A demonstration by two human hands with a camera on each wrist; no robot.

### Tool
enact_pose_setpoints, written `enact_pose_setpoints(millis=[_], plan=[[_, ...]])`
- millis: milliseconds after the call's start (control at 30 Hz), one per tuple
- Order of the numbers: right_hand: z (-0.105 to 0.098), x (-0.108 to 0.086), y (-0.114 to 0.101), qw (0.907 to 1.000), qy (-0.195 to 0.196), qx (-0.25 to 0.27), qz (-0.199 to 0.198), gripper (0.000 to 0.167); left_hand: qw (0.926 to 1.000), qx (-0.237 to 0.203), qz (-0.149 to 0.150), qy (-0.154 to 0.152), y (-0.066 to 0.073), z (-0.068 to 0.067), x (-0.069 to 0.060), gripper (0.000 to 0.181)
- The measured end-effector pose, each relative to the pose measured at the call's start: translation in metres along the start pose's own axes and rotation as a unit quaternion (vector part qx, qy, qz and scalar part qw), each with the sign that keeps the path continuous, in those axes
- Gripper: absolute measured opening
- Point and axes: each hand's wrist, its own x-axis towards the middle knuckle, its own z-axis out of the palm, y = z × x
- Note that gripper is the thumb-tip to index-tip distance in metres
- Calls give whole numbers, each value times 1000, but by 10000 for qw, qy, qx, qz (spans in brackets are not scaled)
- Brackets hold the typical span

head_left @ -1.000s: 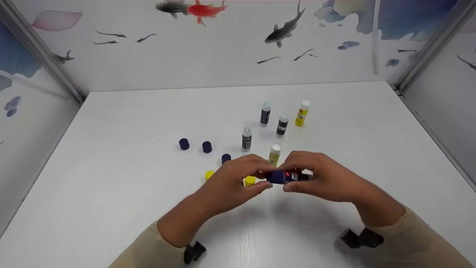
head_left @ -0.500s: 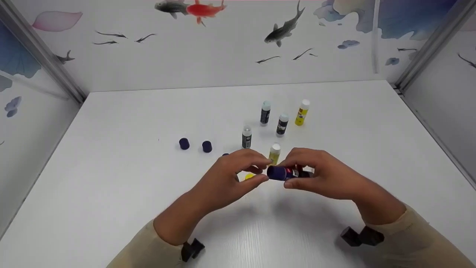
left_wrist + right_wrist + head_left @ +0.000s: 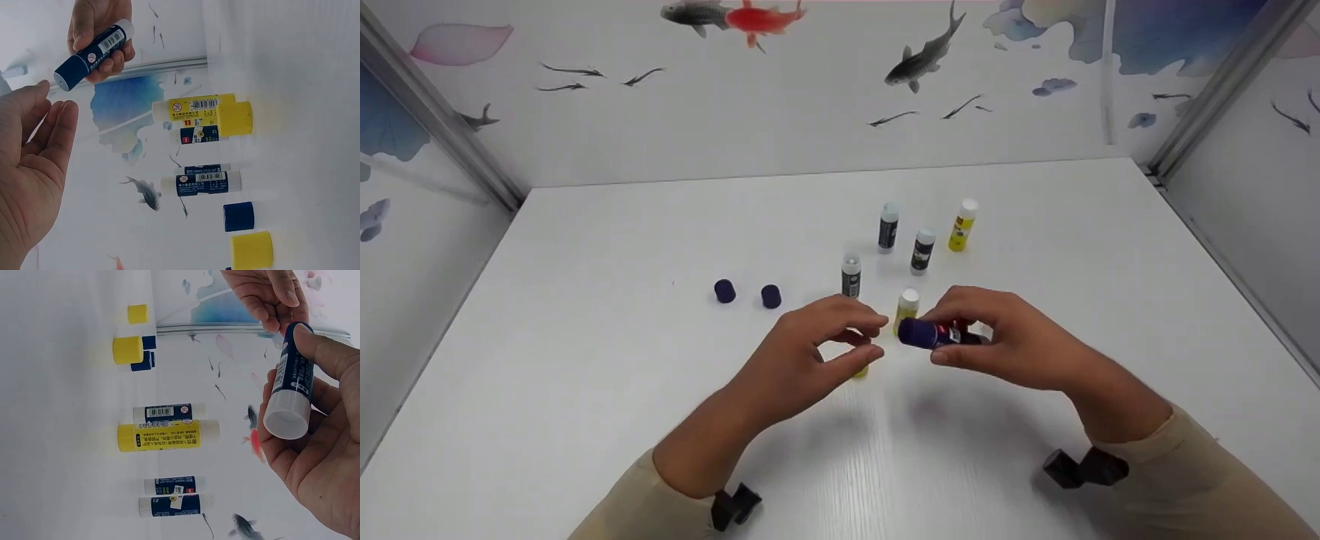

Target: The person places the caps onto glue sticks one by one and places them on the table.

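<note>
A navy glue stick point(image 3: 941, 334) with its navy cap on lies tilted in my right hand point(image 3: 1009, 337), thumb on one side and fingers round the other. Its white base point(image 3: 288, 417) points toward the right wrist camera. Just left of the capped end is my left hand point(image 3: 799, 356), thumb and fingers parted, with a gap between them and the cap. The left wrist view shows that hand's palm point(image 3: 34, 180) holding nothing. Behind the hands, a capless yellow glue stick point(image 3: 907, 309) stands upright, its lower part partly covered.
Farther back stand capless navy glue sticks point(image 3: 888, 227), point(image 3: 922, 252), point(image 3: 851, 274) and another yellow glue stick point(image 3: 962, 225). Navy caps point(image 3: 724, 291), point(image 3: 771, 296) stand at left. Yellow caps point(image 3: 128, 350), point(image 3: 137, 314) show in the right wrist view; the left hand mostly covers them from the head.
My left fingers were at the glue stick's cap one second ago; they have come away to the left. The right hand has risen slightly, still holding the stick.
</note>
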Motion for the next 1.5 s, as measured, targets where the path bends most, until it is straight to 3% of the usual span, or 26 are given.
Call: enact_pose_setpoints(millis=[300, 567, 833, 1133, 1500], plan=[[-3, 3, 3, 9994, 246, -41, 254, 26, 9996, 93, -182, 168, -7, -12, -9, 34], [-7, 0, 6, 9974, 518, 26, 506, 27, 9977, 440, -425, 303, -13, -20, -16, 31], [-14, 0, 15, 9947, 878, 237, 478, 27, 9938, 714, -725, 438, -22, -27, -24, 31], [-24, 2, 23, 9895, 1263, 291, 645, 24, 9920, 711, -929, 476, -27, -28, -27, 33], [-38, 2, 40, 9784, 1583, 573, 1201, 28, 9915, 753, -977, 405, -34, -28, -29, 31]])
